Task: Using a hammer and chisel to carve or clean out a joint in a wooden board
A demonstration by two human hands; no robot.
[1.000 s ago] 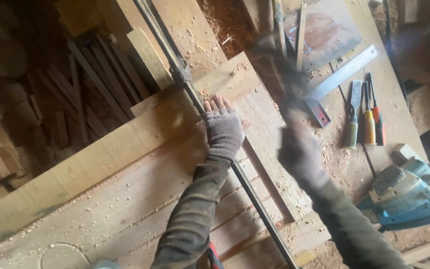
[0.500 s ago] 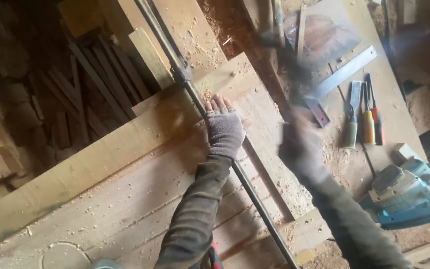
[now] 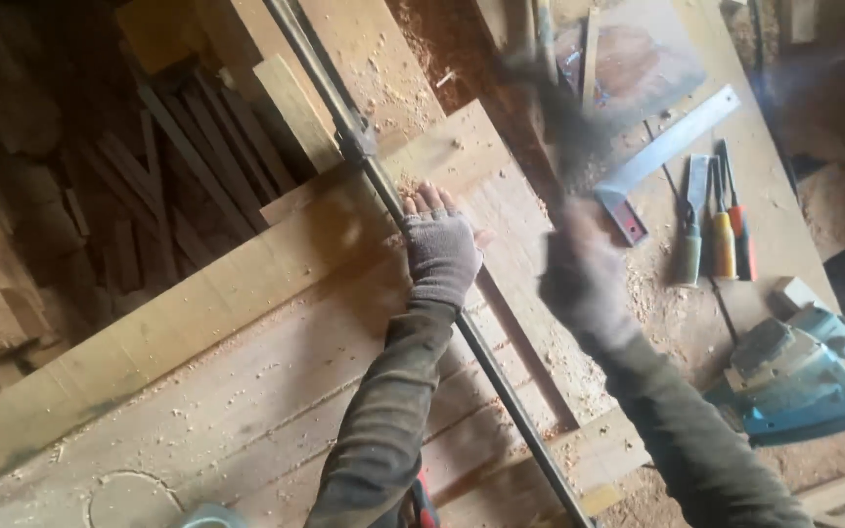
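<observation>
The left hand (image 3: 439,249), in a grey fingerless glove, lies flat with fingers spread wide on a pale wooden board (image 3: 246,284) and holds nothing. Its fingertips rest just beside a long metal bar clamp (image 3: 374,176) that runs slantwise across the board, and the wrist crosses over that bar.

The right hand (image 3: 584,274) is to the right of the bar clamp, raised above the worktop (image 3: 784,205) and heavily blurred. It is closed around the handle of a dark tool (image 3: 555,108), probably a hammer, whose smeared shape rises up from the fist; its head cannot be made out clearly.

Right of the bar clamp, past the right hand, a metal square (image 3: 662,156) lies on the sawdust-covered worktop. Just beyond it are three chisels (image 3: 716,230) side by side, with green, yellow and red handles. Farther right and lower sits a blue power tool (image 3: 794,376), near a small wooden block (image 3: 792,291). Above the square lies a flat reddish wood panel (image 3: 638,59).

Left of the bar clamp, beyond the board's edge, a dark heap of wood offcuts (image 3: 129,186) fills the space below the worktop.
</observation>
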